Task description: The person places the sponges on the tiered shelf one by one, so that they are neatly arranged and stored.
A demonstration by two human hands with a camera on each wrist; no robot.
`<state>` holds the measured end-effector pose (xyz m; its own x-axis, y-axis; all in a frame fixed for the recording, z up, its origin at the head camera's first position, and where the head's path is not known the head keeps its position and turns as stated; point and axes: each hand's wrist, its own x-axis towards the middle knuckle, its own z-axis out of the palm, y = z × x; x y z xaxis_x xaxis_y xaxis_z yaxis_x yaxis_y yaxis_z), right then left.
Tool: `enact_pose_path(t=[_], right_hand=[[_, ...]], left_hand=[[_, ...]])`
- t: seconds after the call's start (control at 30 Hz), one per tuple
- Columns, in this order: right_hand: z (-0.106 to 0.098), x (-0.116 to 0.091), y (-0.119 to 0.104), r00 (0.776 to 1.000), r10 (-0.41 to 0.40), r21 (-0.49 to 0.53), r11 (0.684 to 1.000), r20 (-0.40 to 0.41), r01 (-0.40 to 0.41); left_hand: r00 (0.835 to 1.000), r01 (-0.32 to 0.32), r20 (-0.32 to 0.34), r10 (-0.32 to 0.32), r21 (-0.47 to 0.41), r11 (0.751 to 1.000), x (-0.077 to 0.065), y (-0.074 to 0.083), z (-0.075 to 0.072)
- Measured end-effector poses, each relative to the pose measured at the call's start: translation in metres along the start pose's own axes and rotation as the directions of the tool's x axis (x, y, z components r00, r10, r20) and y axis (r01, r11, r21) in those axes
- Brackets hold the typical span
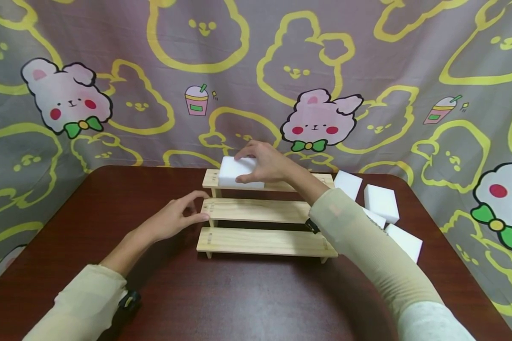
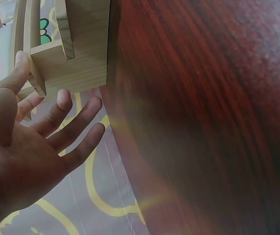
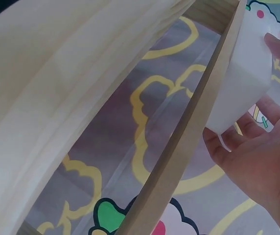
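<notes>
square the white block (image 1: 230,176) on the top shelf (image 1: 211,180) of the wooden rack (image 1: 264,242), near its left end, clamped between thumb and fingers of the right hand (image 1: 264,163); steady the rack lightly with the left hand (image 1: 170,221), apparently pinched on the middle shelf's (image 1: 260,210) left end; seen only from the head: four spare blocks (image 1: 381,203), right of the rack; only from the left wrist: splayed fingers (image 2: 79,126) beside it

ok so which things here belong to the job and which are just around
Part of the job, it seems:
wooden rack, gripped by the left hand
white block on the rack's top tier, held by the right hand
four loose blocks to the right, probably

Just around:
patterned cloth behind
table underneath
</notes>
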<state>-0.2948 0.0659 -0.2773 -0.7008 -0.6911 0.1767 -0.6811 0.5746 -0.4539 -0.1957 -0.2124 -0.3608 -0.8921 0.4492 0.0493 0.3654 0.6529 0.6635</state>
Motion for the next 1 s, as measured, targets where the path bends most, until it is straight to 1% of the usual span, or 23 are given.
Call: enact_pose_path(t=[0.4,0.6,0.77,1.0], right_hand=[[-0.001,0.001,0.002,1.0,-0.013,-0.001,1.0,0.008,0.013],[-0.002,-0.002,0.004,1.0,-0.024,0.012,1.0,0.002,0.024],[-0.007,-0.007,0.008,0.999,-0.04,0.044,0.998,-0.021,0.041],[-0.018,-0.021,0.009,0.991,-0.11,0.075,0.99,-0.083,0.116]], left_hand=[[1.0,0.002,0.001,-0.002,0.004,1.0,0.0,0.0,0.0],[1.0,0.003,0.001,-0.003,0.008,1.0,-0.001,0.0,0.001],[1.0,0.003,-0.003,-0.003,0.013,1.0,0.0,0.0,0.0],[1.0,0.003,-0.002,-0.003,0.016,1.0,0.0,0.0,0.0]])
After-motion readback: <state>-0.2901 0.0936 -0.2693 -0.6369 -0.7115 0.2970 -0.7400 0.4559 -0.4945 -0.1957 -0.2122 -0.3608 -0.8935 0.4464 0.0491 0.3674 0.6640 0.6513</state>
